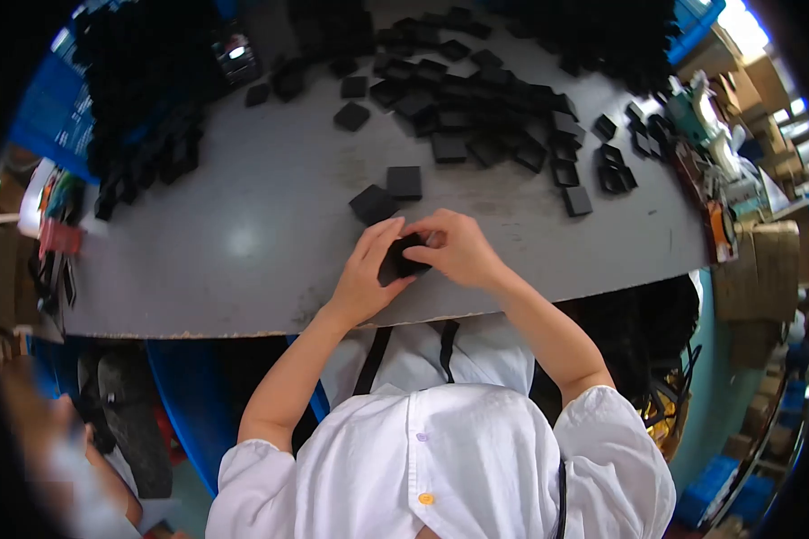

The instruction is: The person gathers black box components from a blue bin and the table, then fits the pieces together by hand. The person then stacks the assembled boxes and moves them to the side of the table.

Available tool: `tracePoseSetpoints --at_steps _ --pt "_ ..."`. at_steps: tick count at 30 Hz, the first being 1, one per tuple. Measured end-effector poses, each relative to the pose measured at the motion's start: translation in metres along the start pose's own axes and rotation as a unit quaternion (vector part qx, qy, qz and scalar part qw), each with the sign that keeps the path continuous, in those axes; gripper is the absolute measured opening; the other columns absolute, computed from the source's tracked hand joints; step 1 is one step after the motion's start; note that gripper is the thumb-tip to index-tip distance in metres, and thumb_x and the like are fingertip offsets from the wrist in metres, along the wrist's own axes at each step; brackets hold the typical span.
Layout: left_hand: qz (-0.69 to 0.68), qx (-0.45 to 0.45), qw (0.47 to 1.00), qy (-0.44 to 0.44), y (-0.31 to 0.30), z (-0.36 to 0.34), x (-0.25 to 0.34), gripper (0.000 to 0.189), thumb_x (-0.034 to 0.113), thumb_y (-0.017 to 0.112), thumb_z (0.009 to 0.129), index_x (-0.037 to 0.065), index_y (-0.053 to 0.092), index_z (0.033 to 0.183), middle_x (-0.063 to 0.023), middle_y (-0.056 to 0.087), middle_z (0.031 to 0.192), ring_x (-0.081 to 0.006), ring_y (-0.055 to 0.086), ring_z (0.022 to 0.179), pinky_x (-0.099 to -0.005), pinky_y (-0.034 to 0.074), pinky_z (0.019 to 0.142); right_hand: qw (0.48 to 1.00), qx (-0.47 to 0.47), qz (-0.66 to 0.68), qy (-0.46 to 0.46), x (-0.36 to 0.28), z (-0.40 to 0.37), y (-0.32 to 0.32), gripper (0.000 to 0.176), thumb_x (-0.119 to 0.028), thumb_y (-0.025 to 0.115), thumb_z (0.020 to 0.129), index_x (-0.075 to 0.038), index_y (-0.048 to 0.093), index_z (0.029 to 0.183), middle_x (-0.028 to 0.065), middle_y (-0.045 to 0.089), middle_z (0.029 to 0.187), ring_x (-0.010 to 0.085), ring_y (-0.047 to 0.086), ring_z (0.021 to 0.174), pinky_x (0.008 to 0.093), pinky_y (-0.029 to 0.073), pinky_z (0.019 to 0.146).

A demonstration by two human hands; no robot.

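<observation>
Near the front of the grey table, my left hand (366, 272) is wrapped around a small black box (392, 262), thumb on the near side and fingers on the far side. My right hand (458, 250) pinches at the box's right side with thumb and forefinger, partly covering a dark piece there. Just beyond my fingertips lie two square black box pieces, one turned at an angle (374, 205) and one set straight (404, 182).
A spread of black box pieces (454, 117) covers the table's (243, 207) far middle and right. Dark heaps (144, 99) rise at the back left. Cardboard boxes (755, 269) stand off to the right. Another person's arm (108, 467) shows blurred at lower left.
</observation>
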State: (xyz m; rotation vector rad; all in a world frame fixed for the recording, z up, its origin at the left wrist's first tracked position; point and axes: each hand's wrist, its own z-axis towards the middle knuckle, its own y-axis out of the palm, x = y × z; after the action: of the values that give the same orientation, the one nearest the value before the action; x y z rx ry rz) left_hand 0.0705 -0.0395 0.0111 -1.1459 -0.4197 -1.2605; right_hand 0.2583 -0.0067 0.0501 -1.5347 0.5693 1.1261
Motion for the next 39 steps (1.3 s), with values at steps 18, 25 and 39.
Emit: tracePoseSetpoints --at_steps 18,25,39 --pt "0.120 -0.108 0.985 0.053 -0.002 0.008 0.009 0.068 0.005 0.074 0.071 0.010 0.050 0.135 -0.0124 0.054 0.119 -0.0320 0.054 0.105 -0.0394 0.045 0.093 0.944 0.002 -0.246 -0.219 0.061 0.064 -0.002 0.052 -0.008 0.068 0.081 -0.014 0.052 0.131 0.0115 0.049 0.134 0.0328 0.044 0.127 0.0442 0.038 0.104" --pt "0.148 -0.164 0.973 0.068 -0.009 0.015 0.001 0.063 0.010 0.074 0.071 0.011 0.053 0.131 -0.0122 0.052 0.119 -0.0325 0.054 0.102 -0.0406 0.047 0.090 0.950 0.019 -0.250 -0.186 0.058 0.032 -0.014 0.053 -0.008 0.067 0.081 -0.015 0.052 0.131 0.0115 0.049 0.135 0.0334 0.044 0.127 0.0449 0.037 0.104" --pt "0.180 -0.119 0.970 0.112 -0.004 -0.002 0.001 0.050 0.005 0.073 0.073 0.015 0.064 0.122 -0.0181 0.046 0.141 -0.0350 0.053 0.117 -0.0423 0.045 0.097 0.951 0.034 -0.252 -0.177 0.060 0.025 -0.016 0.054 -0.009 0.068 0.082 -0.015 0.052 0.132 0.0101 0.047 0.138 0.0331 0.043 0.129 0.0451 0.035 0.107"
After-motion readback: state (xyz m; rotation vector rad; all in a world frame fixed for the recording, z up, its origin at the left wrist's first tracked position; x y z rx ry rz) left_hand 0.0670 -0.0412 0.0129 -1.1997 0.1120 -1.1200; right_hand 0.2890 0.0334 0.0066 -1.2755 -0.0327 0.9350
